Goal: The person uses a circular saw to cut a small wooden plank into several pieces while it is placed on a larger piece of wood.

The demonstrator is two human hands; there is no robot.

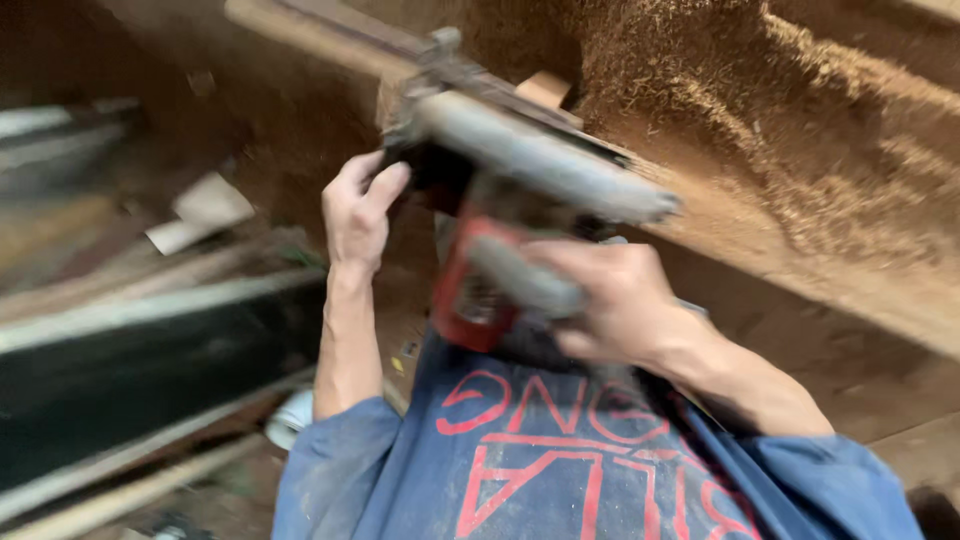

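A dusty red and grey power saw point(480, 270) fills the middle of the blurred head view, its grey guard point(540, 160) pointing up and right. My right hand point(620, 305) is wrapped around the saw's grey handle. At the saw's front left end, my left hand point(356, 215) grips the dark part of its body with the fingers curled over it. Both blue sleeves and a blue shirt with red print point(560, 460) lie below the tool. The blade itself is hidden.
A long wooden beam point(800, 270) coated in sawdust runs behind the saw, with a heap of sawdust point(760, 90) above it. Dark and pale planks point(130, 350) lie at the left. Scraps of wood point(205, 210) are scattered on the floor.
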